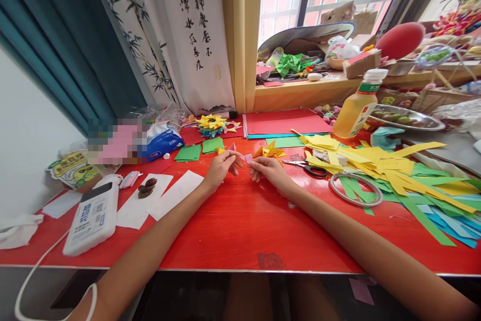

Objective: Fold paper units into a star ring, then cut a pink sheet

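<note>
Near the middle of the red table, my left hand [224, 165] and my right hand [269, 171] meet over a small piece of pink paper [246, 158]. Both hands pinch it between thumb and fingers, one from each side. Just behind the hands lie folded yellow paper pieces [269, 149], with a pink folded tip [232, 147] by my left fingers. To the right of my right hand are scissors [315, 170] with black handles. My fingers hide part of the pink paper, so its exact fold cannot be made out.
Yellow paper strips [379, 163] and a grey tape roll [356, 190] lie right, below a juice bottle [355, 108]. Red paper sheets [285, 122] and a folded-paper ring [212, 124] are at the back. A white power bank [92, 218] with a cable sits left.
</note>
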`<action>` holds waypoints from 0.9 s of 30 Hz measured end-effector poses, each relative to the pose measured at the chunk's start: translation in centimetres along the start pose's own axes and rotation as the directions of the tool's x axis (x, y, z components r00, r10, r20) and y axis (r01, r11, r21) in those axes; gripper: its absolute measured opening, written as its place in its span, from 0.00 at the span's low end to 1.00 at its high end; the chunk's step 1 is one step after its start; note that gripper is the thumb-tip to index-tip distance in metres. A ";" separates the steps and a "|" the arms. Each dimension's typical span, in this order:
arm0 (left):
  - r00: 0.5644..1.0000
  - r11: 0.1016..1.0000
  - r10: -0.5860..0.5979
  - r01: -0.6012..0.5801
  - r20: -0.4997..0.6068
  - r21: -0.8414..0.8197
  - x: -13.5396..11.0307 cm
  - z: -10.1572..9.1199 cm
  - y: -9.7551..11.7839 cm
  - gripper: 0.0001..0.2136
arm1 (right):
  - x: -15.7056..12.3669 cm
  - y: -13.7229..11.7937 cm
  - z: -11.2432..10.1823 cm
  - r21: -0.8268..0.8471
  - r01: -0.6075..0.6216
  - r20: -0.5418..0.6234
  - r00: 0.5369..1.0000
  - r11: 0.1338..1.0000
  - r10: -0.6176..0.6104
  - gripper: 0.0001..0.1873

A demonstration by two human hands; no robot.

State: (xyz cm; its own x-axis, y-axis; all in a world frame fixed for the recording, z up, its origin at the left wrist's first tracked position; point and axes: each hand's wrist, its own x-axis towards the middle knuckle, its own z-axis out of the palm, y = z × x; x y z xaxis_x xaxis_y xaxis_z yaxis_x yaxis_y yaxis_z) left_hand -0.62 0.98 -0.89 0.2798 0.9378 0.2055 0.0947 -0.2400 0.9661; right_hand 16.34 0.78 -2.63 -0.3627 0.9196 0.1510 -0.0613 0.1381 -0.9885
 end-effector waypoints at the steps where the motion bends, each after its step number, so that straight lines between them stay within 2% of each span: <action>1: 1.000 1.000 0.001 -0.001 -0.012 0.026 0.0 0.0 0.0 0.12 | 0.0 0.1 0.0 -0.008 0.006 -0.006 1.000 1.000 -0.006 0.15; 7: 0.993 0.965 0.102 -0.083 -0.065 0.250 -0.1 0.1 -0.1 0.11 | 0.1 0.3 -0.1 -0.051 0.028 0.021 0.999 0.998 -0.027 0.16; 17: 0.998 0.995 0.045 -0.041 -0.042 0.089 0.3 -0.1 -1.2 0.09 | 0.2 0.5 -0.1 -0.102 0.038 0.024 0.999 0.994 -0.036 0.17; 23: 1.000 0.994 0.014 -0.012 -0.013 0.111 0.3 -0.1 -1.0 0.11 | 0.1 0.4 0.0 -0.109 0.032 0.015 0.999 0.994 -0.030 0.17; 27: 0.999 0.994 0.039 -0.036 -0.021 0.107 0.2 0.1 -1.1 0.11 | -0.1 0.1 0.2 -0.143 0.010 0.079 0.997 0.990 0.002 0.16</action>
State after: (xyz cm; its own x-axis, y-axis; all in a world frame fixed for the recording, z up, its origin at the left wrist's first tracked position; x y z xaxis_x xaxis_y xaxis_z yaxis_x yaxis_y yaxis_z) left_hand -0.55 1.38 -1.92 0.2628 0.9330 0.2460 0.1859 -0.2991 0.9359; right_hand 16.18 0.59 -2.74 -0.4350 0.8879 0.1495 0.0691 0.1984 -0.9777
